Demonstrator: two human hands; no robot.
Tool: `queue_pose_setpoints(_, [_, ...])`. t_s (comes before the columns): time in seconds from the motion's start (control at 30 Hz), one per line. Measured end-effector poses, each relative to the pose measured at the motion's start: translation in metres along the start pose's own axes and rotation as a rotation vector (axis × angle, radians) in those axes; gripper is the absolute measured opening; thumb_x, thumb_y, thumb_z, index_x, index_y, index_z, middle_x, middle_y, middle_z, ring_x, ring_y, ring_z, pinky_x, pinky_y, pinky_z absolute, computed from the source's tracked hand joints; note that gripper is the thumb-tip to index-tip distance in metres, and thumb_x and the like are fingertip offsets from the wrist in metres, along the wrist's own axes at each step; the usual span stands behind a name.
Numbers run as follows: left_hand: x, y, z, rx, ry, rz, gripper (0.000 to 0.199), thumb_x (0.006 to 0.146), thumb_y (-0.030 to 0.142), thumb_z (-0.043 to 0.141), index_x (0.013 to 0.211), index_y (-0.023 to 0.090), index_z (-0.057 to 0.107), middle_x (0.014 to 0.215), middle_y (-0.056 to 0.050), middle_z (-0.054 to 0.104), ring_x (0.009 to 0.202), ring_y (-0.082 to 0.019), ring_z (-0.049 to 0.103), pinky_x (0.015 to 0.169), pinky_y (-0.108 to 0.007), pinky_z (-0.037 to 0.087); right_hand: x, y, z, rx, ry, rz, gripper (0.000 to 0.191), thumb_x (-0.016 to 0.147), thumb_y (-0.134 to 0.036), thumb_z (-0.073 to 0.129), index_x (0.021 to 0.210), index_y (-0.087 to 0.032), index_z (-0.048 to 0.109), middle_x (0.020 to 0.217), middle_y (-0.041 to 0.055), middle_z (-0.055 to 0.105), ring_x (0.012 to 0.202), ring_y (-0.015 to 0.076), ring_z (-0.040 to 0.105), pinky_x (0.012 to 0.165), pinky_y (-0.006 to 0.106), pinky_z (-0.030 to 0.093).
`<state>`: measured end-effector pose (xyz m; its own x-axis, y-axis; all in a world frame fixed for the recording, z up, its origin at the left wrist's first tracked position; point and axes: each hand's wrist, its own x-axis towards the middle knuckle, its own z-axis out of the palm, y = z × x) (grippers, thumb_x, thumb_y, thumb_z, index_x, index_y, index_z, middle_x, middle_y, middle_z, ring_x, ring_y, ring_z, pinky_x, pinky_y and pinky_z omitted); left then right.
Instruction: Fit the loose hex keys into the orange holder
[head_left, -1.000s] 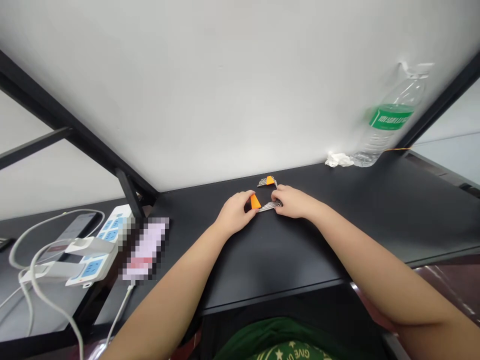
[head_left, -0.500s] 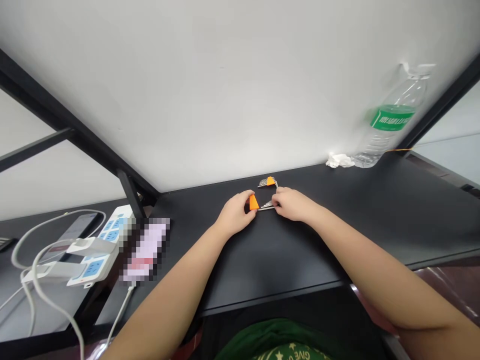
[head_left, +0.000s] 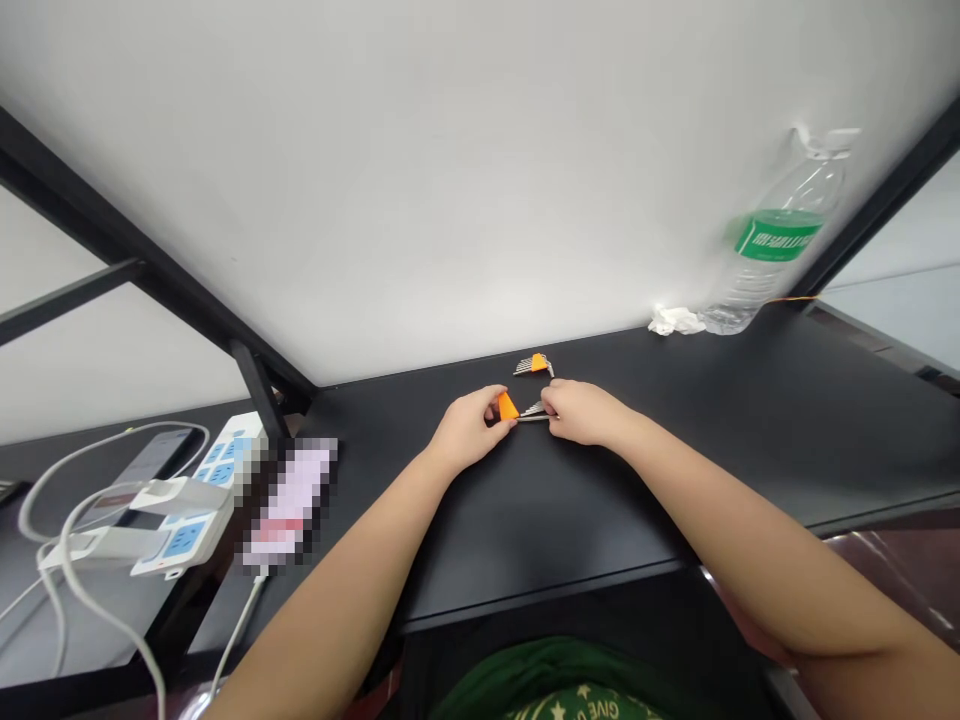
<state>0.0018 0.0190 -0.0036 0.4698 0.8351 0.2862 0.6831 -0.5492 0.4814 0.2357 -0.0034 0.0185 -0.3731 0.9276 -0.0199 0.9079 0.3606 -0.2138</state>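
Note:
My left hand [head_left: 471,432] grips an orange holder [head_left: 508,406] between thumb and fingers. Metal hex keys [head_left: 534,414] stick out of the holder to the right. At their far ends, my right hand [head_left: 576,411] has its fingers pinched on the keys; its fingertips are partly hidden. Behind the hands, near the wall, a second orange holder [head_left: 539,363] with several metal keys lies on the black table [head_left: 525,520].
On the right, a clear bottle [head_left: 780,236] with a green label stands by the wall beside crumpled white tissue [head_left: 675,320]. To the left are a blurred-out phone [head_left: 291,500], a white power strip [head_left: 217,480], cables and a black metal frame [head_left: 259,385].
Both hands keep their grip and have barely moved. The view has shifted slightly.

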Motion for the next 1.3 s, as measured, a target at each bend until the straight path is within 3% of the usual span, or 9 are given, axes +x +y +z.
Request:
queue_pose_setpoints(0.23, [0.0,-0.004,0.001,-0.043,0.054,-0.015,0.051,0.081,0.027,0.068,0.13,0.022,0.059,0.1,-0.002,0.071,0.084,-0.018,0.067,0.083,-0.033,0.056,-0.003,0.01,-0.01,0.257,0.128,-0.14,0.022,0.09,-0.011,0.05,0.103,-0.019,0.066,0.098,0.0052,0.067,0.087,0.0145,0.059,0.076,0.024,0.042])
queue_pose_setpoints(0.53, [0.001,-0.003,0.002,-0.188,0.109,-0.024,0.048,0.081,0.024,0.07,0.127,0.022,0.058,0.1,-0.001,0.072,0.079,-0.014,0.067,0.082,-0.03,0.058,-0.006,0.006,-0.014,0.296,0.164,-0.237,0.029,0.096,-0.016,0.048,0.107,-0.021,0.074,0.102,0.0077,0.064,0.095,0.0171,0.059,0.087,0.031,0.047])
queue_pose_setpoints(0.83, [0.0,0.002,-0.001,-0.226,0.17,-0.017,0.048,0.079,0.021,0.072,0.125,0.02,0.059,0.099,-0.001,0.071,0.081,-0.013,0.067,0.084,-0.03,0.058,-0.005,0.013,-0.014,0.321,0.233,-0.238,0.028,0.096,-0.016,0.049,0.106,-0.021,0.075,0.103,0.0068,0.063,0.092,0.0157,0.06,0.085,0.031,0.048])
queue_pose_setpoints(1.13, [-0.003,0.003,0.0,-0.158,0.091,0.055,0.049,0.082,0.024,0.069,0.129,0.023,0.055,0.104,0.0,0.07,0.086,-0.014,0.067,0.085,-0.03,0.056,-0.003,0.005,-0.009,0.354,0.19,-0.265,0.025,0.098,-0.025,0.052,0.108,-0.022,0.075,0.1,0.0072,0.064,0.09,0.0166,0.06,0.084,0.033,0.048])
queue_pose_setpoints(1.3, [-0.004,0.01,-0.002,-0.051,0.08,0.091,0.048,0.085,0.024,0.066,0.131,0.022,0.052,0.099,-0.001,0.071,0.085,-0.016,0.067,0.082,-0.031,0.055,-0.002,-0.006,-0.007,0.524,0.172,-0.182,0.014,0.093,-0.024,0.057,0.095,-0.02,0.069,0.087,0.0018,0.066,0.08,0.013,0.059,0.075,0.028,0.046])
